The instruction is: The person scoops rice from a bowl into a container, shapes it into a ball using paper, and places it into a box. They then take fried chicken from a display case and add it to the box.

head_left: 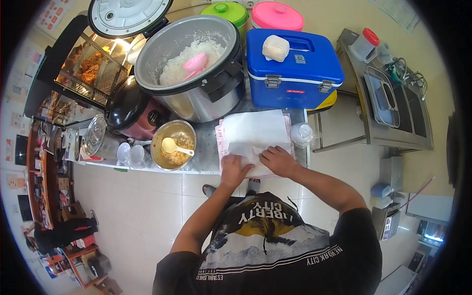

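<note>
A stack of white paper sheets [253, 125] with pink printed edges lies at the counter's front edge. My left hand [235, 169] rests on the near left part of the stack, thumb apart from the fingers. On the near right part, my right hand [276, 160] has its fingers bent over a small pale piece at the paper; whether it grips this is unclear. To the left stands a metal bowl [191, 135] of yellowish food with a cream ladle [169, 145] in it. Behind is a large open cooker [189, 105] of white rice [201, 50] holding a pink scoop [195, 63].
A blue cooler [295, 73] with a white wrapped bundle [276, 48] on its lid stands behind the paper. Plastic cups [301, 133] are right of it. A dark-lidded cooker [129, 105] is at left. A sink counter [393, 103] stands right; another person [64, 233] is far left.
</note>
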{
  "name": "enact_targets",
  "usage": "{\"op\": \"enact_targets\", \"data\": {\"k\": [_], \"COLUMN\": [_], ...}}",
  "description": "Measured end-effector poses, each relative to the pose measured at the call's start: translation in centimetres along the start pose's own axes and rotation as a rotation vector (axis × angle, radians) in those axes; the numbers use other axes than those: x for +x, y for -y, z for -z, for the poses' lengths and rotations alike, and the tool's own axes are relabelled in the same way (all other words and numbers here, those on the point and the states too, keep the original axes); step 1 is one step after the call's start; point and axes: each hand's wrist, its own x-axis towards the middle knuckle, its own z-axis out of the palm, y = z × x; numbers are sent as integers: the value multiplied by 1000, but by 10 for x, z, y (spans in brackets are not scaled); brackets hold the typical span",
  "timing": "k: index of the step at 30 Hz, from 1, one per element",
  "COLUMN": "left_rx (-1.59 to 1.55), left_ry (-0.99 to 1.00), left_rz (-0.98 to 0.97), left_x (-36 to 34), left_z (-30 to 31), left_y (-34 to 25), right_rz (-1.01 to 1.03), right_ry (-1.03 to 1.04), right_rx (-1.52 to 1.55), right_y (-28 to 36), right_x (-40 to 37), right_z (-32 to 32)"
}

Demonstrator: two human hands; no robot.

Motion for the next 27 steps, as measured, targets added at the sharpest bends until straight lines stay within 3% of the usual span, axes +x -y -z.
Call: {"op": "enact_targets", "data": {"k": [2,4,6,9,10,13,17,20,23,24,25,27], "left_rx": [-18,77,281,119,70,155,-95,-370,92,323,527,561], "left_ry": [-579,-775,-583,-423,-454,-282,140,367,274,178,-107,98], "left_rz": [64,-33,-280,-318,-309,-210,-73,154,263,215,40,-126], "left_x": [-10,-11,-7,-11,-16,-12,33,74,75,76,78,91], "left_z": [9,13,17,-14,-18,-5,28,17,52,59,46,36], "left_y": [-20,-26,-27,3,5,4,17,37,-21,-33,-26,-16], "right_rz": [-22,-50,-77,-459,-461,-478,-708,-826,-762,-682,-601,-531], "right_ry": [-92,-178,-250,-245,-330,-164,69,157,260,328,391,511], "right_rx": [-42,-39,4,425,444,377,682,911,388,265,142,79], "right_y": [5,9,14,34,34,14,-14,-42,-50,-51,-51,-50], "right_x": [-12,-21,-31,-44,-46,-43,-21,-5,23,34,47,54], "right_z": [-4,-10,-16,-27,-28,-42,-31,-30,-27,-21,-10,-10]}}
